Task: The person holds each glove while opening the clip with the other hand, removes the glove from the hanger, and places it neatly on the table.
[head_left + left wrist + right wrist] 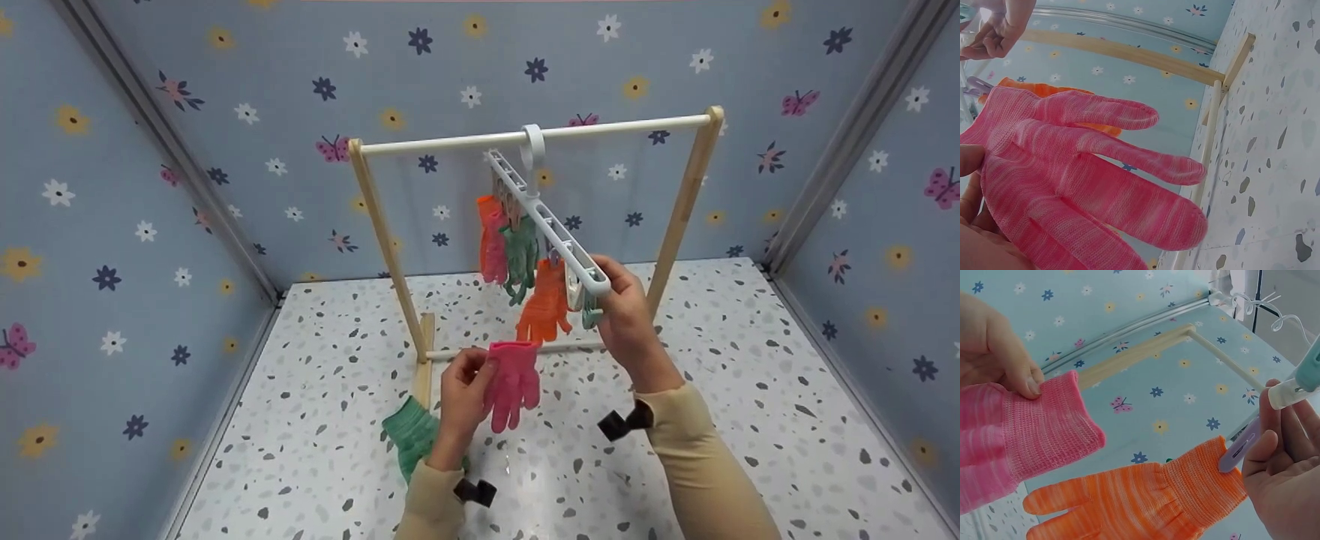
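My left hand (465, 386) pinches a pink knit glove (514, 382) near its cuff, fingers of the glove pointing down. In the right wrist view that ribbed cuff (1055, 422) faces the right hand. My right hand (626, 315) is at the near end of a white clip hanger (551, 221), its loosely bent fingers against a white clip (1283, 395); the thumb stands apart from it. A teal clip (591, 311) hangs beside the white one. Close by, a lavender clip (1239, 445) holds an orange glove (546, 300) by its cuff.
The hanger hooks over the white top bar (622, 127) of a wooden-sided rack (684, 210). Farther along it hang a green glove (519, 251), a pink glove (493, 251) and another orange one (486, 204). A green glove (411, 431) lies on the speckled surface (315, 397), left of the left forearm.
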A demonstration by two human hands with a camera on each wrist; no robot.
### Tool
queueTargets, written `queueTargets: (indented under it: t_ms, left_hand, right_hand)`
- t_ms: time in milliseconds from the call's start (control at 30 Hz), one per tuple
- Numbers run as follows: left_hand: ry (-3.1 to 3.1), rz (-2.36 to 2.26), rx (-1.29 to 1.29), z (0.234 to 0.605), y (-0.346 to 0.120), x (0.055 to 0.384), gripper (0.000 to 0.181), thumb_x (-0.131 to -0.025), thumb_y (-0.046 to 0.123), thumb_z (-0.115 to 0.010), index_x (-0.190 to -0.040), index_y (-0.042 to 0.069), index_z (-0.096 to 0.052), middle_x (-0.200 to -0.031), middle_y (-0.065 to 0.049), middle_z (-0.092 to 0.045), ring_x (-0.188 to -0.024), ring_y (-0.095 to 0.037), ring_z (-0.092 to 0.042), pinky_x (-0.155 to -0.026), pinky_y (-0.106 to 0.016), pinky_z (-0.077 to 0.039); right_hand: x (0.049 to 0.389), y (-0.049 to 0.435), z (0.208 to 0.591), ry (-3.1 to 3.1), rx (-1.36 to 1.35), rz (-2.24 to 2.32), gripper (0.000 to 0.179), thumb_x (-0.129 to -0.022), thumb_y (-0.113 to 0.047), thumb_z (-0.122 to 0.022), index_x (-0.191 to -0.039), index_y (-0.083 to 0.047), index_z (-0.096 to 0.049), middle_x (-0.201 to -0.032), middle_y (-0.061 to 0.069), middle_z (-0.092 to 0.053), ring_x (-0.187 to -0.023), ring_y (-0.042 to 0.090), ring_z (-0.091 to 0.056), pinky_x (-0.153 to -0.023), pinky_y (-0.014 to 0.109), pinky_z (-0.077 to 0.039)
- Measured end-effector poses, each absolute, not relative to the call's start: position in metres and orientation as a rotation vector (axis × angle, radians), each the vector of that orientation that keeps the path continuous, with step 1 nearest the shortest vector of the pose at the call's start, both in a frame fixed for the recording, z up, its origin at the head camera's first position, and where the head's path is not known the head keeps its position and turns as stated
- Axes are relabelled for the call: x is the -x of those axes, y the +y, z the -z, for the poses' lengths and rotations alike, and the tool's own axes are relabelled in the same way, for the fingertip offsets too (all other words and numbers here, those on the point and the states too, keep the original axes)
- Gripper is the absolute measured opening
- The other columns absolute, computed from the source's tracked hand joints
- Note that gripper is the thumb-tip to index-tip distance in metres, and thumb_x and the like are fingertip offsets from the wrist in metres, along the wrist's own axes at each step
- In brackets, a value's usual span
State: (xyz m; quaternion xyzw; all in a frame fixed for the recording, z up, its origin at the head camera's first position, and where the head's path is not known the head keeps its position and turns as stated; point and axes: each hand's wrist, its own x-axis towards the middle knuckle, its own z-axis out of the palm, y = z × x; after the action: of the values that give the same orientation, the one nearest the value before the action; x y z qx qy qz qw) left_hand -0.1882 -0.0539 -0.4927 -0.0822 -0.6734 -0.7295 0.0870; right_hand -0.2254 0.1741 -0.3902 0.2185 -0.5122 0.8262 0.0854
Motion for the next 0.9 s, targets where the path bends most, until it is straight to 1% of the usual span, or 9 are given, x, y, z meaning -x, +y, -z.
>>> queueTargets:
  t_ms: [100, 167, 367, 500, 600, 733, 900]
  left_hand:
    - [-2.025, 2.162, 0.232, 0.495, -0.055, 0.188, 0.012, -0.098, 0.007, -0.062, -0.107, -0.002, -0.064, -0.094, -0.011, -0.064, -0.082, -0.020, -0.054, -0.071, -0.028, -0.048]
    - [-2.032, 2.161, 0.227, 0.503, -0.057, 0.191, 0.013, -0.098, 0.006, -0.062, -0.108, -0.002, -0.064, -0.096, -0.012, -0.065, -0.083, -0.021, -0.055, -0.071, -0.028, -0.048]
    - [-2.030, 2.208, 0.192, 0.531, -0.062, 0.200, 0.016, -0.099, 0.008, -0.062, -0.113, 0.001, -0.064, -0.101, -0.012, -0.064, -0.089, -0.022, -0.055, -0.075, -0.029, -0.048]
    - [-2.020, 2.230, 0.204, 0.540, -0.066, 0.200, 0.016, -0.098, 0.012, -0.063, -0.110, 0.001, -0.064, -0.100, -0.011, -0.064, -0.088, -0.022, -0.055, -0.075, -0.028, -0.048]
    - [-2.030, 2.228, 0.208, 0.537, -0.069, 0.196, 0.015, -0.098, 0.009, -0.062, -0.109, -0.002, -0.064, -0.099, -0.014, -0.064, -0.086, -0.022, -0.055, -0.075, -0.028, -0.048]
    - [-2.076, 2.218, 0.158, 0.523, -0.072, 0.188, 0.013, -0.098, 0.004, -0.061, -0.108, -0.005, -0.063, -0.096, -0.013, -0.064, -0.085, -0.021, -0.055, -0.076, -0.029, -0.048]
    - [-2.116, 2.214, 0.100, 0.536, -0.074, 0.196, 0.013, -0.098, 0.005, -0.062, -0.108, -0.002, -0.064, -0.096, -0.009, -0.063, -0.086, -0.020, -0.055, -0.076, -0.028, -0.047]
  right_hand:
    - [0.225, 0.175, 0.391, -1.520, -0.642, -2.471, 0.022, -0.091, -0.005, -0.066, -0.112, -0.011, -0.070, -0.106, 0.006, -0.061, -0.100, 0.018, -0.050, -0.087, 0.029, -0.045]
    - [0.224, 0.176, 0.391, -1.527, -0.628, -2.466, 0.021, -0.091, -0.005, -0.065, -0.111, -0.012, -0.070, -0.107, 0.006, -0.060, -0.101, 0.018, -0.049, -0.088, 0.029, -0.044]
    - [0.224, 0.177, 0.390, -1.524, -0.583, -2.451, 0.019, -0.092, -0.005, -0.065, -0.109, -0.013, -0.070, -0.106, 0.005, -0.060, -0.099, 0.017, -0.047, -0.085, 0.028, -0.043]
    - [0.225, 0.178, 0.390, -1.525, -0.610, -2.443, 0.018, -0.092, -0.009, -0.068, -0.110, -0.012, -0.070, -0.105, 0.006, -0.060, -0.098, 0.017, -0.048, -0.085, 0.028, -0.044]
    - [0.226, 0.178, 0.390, -1.532, -0.647, -2.443, 0.019, -0.093, -0.008, -0.067, -0.111, -0.011, -0.070, -0.105, 0.006, -0.061, -0.098, 0.017, -0.049, -0.084, 0.028, -0.045]
    - [0.226, 0.179, 0.390, -1.531, -0.655, -2.448, 0.021, -0.092, -0.004, -0.064, -0.111, -0.010, -0.070, -0.105, 0.006, -0.062, -0.098, 0.017, -0.050, -0.085, 0.028, -0.046]
    - [0.225, 0.179, 0.390, -1.526, -0.632, -2.448, 0.023, -0.091, -0.001, -0.062, -0.110, -0.011, -0.071, -0.105, 0.006, -0.062, -0.097, 0.017, -0.050, -0.083, 0.027, -0.046]
